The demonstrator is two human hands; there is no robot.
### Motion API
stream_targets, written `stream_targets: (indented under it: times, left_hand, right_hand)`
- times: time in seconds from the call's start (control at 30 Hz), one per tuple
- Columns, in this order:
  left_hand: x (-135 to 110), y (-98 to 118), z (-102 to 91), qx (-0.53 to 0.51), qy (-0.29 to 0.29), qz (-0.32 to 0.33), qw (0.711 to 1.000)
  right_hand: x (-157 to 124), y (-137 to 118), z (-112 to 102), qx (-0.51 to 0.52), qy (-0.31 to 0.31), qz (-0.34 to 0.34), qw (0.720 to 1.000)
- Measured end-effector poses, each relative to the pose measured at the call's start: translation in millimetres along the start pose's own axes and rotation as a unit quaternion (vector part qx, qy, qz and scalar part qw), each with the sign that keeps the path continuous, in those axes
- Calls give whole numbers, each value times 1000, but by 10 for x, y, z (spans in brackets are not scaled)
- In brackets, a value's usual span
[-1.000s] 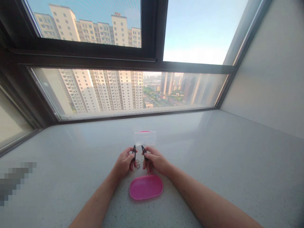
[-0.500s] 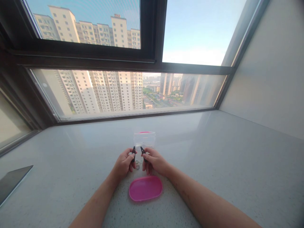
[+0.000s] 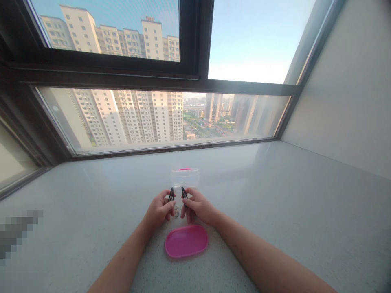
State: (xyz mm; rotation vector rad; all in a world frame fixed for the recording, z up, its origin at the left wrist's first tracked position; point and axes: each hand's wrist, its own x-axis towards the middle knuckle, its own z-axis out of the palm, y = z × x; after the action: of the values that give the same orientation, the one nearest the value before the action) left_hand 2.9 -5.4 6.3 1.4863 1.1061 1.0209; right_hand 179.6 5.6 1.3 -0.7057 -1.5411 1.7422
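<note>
The left black clip (image 3: 171, 193) is slim and elongated, with a narrow tip and a slotted, open frame. It stands at a steep angle, tip leaning slightly right. The left hand (image 3: 159, 208) pinches it between thumb and fingers; the clip sits at the right edge of this hand, tip projecting past the fingers.

Small metallic rings (image 3: 176, 212) lie on the counter (image 3: 269, 203) between the two hands, near the left fingertips; their exact number cannot be determined. A clear bag (image 3: 185, 177) with a pink strip at its far edge lies beyond the clips. A pink oblong tray (image 3: 186, 241) with rounded ends and a raised rim rests on the near side of both hands.

The right black clip (image 3: 184, 195) matches the left in colour and form, tip leaning slightly left. The right hand (image 3: 200, 205) pinches it between thumb and fingers; the clip sits at the left edge of this hand. The clips are near each other but apart.
</note>
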Motion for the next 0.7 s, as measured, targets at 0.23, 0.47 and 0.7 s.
stream_targets:
  times: [0.23,0.47,0.7]
  left_hand:
    - [2,-40,-14,-3,-6,5,1000]
    - [-12,-15,-13,-5,-1,2,1000]
    - [6,10,5,-19,1,-8,1000]
  right_hand:
    - [1,4,-15,6,-10,7,1000]
    - [13,32,-34,15,-17,5,1000]
    - [20,44,-45,19,-13,14,1000]
